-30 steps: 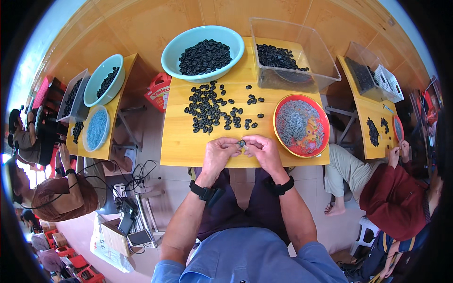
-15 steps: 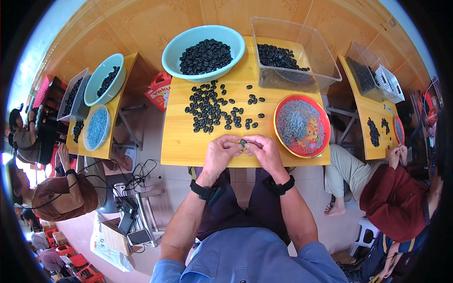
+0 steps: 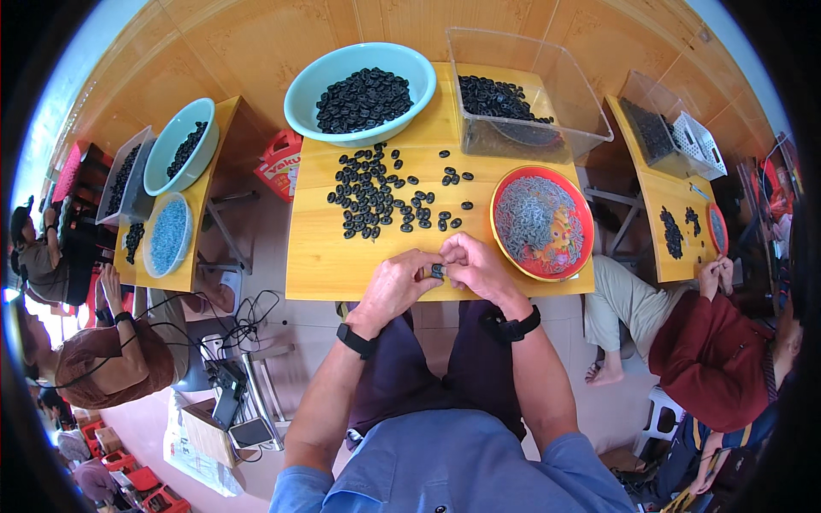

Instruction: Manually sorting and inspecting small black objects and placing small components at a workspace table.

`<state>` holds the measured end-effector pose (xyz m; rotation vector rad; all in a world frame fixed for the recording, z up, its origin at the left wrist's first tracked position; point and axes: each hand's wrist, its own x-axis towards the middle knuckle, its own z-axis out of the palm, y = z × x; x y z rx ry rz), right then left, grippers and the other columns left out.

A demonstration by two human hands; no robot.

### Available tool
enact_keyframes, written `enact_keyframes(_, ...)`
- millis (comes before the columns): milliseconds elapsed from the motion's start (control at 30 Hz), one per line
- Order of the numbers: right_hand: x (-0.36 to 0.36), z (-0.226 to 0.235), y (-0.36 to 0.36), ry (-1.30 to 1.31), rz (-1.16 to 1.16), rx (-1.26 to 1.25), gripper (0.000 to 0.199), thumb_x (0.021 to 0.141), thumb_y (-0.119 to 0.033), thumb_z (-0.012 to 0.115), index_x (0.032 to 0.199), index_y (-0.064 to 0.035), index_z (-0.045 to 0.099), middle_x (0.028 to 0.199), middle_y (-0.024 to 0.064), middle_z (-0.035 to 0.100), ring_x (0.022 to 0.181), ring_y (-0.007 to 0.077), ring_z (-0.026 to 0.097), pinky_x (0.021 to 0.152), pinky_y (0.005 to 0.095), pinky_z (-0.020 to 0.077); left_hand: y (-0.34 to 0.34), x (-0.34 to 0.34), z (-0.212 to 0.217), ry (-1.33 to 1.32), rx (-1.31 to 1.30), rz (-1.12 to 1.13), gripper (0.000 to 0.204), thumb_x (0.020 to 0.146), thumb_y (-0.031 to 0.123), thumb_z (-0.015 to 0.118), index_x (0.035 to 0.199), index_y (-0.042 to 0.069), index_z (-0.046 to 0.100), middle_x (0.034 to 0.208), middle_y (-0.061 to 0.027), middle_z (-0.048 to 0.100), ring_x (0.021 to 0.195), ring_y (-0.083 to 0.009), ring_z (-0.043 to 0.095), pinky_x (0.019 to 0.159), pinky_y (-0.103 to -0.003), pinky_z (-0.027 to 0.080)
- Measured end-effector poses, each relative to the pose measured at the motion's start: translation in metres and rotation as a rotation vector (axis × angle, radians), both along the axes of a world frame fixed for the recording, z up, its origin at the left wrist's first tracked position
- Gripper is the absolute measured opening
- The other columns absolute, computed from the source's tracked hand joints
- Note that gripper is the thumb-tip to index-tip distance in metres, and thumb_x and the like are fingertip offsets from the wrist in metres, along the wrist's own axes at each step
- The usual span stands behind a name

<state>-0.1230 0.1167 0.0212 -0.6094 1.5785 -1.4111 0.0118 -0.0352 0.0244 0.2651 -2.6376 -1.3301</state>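
Note:
Just above the table's front edge, my left hand (image 3: 397, 284) pinches a small black oval piece (image 3: 438, 271) between thumb and fingertips. My right hand (image 3: 475, 268) meets it from the other side, fingers curled and closed against the same piece. Further back on the table lies a loose spread of similar black oval pieces (image 3: 366, 190), and a few more sit apart to its right. To the right of my hands stands a red bowl (image 3: 590, 231) with a yellow rim, holding many small grey pieces, loop-like in shape. Fine detail on the held piece is hidden by my fingers.
At the back of the yellow table (image 3: 325, 269) stand a light-blue basin (image 3: 299, 103) and a clear plastic bin (image 3: 590, 128), both holding black pieces. Side tables (image 3: 218, 137) flank me, with people seated at them. Cables (image 3: 248, 316) trail at the lower left.
My right hand has turned, its fingers now curled higher over the held black piece. The piece sits slightly lower between my hands. The whole view has shifted a little.

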Motion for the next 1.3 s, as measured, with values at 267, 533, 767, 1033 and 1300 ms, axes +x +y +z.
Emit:
enact_keyframes(267,0.005,0.009,-0.001,0.047,0.0,0.04,0.028,0.083,0.0,0.065,0.108,0.0023,0.053,0.086,0.0074,0.063,0.068,0.0117,0.061,0.06,0.027,0.0501,0.005,0.002,-0.006,0.032,-0.059,0.03,0.029,0.078,0.017,0.082,0.105,0.009,0.074,0.081,-0.0092,0.066,0.066,-0.0223,0.062,0.064,-0.035,0.052)
enact_keyframes(533,-0.004,0.01,-0.005,0.036,0.041,0.11,0.027,0.083,-0.002,0.065,0.108,0.0014,0.053,0.086,0.007,0.063,0.068,0.0118,0.061,0.06,0.0267,0.051,0.003,-0.002,-0.013,0.022,-0.052,0.063,0.024,0.077,0.018,0.082,0.098,0.008,0.074,0.081,-0.0092,0.068,0.067,-0.0255,0.066,0.064,-0.038,0.053)
enact_keyframes(767,-0.007,0.001,-0.008,0.063,0.082,0.117,0.019,0.088,0.001,0.062,0.105,-0.0034,0.056,0.084,0.0045,0.064,0.067,0.0114,0.061,0.061,0.0265,0.0504,-0.001,0.003,-0.013,0.076,-0.071,0.047,0.022,0.081,0.022,0.078,0.095,0.006,0.073,0.083,-0.0142,0.07,0.074,-0.0333,0.069,0.066,-0.04,0.055)
enact_keyframes(1033,-0.002,-0.009,-0.001,0.045,0.073,0.093,0.023,0.086,-0.001,0.066,0.106,-0.0014,0.055,0.087,0.0064,0.063,0.067,0.0133,0.063,0.059,0.0269,0.052,0.009,0.008,-0.02,0.136,-0.071,0.068,0.023,0.083,0.022,0.078,0.097,0.006,0.07,0.08,-0.012,0.068,0.072,-0.0305,0.068,0.065,-0.039,0.055)
enact_keyframes(1300,-0.002,-0.002,-0.002,0.034,-0.003,0.085,0.022,0.088,-0.003,0.069,0.105,-0.0042,0.055,0.085,0.0038,0.062,0.066,0.0104,0.06,0.059,0.0241,0.0491,0.006,0.002,-0.015,0.149,-0.001,0.043,0.021,0.082,0.018,0.078,0.097,0.007,0.07,0.079,-0.0113,0.067,0.071,-0.0289,0.067,0.065,-0.039,0.055)
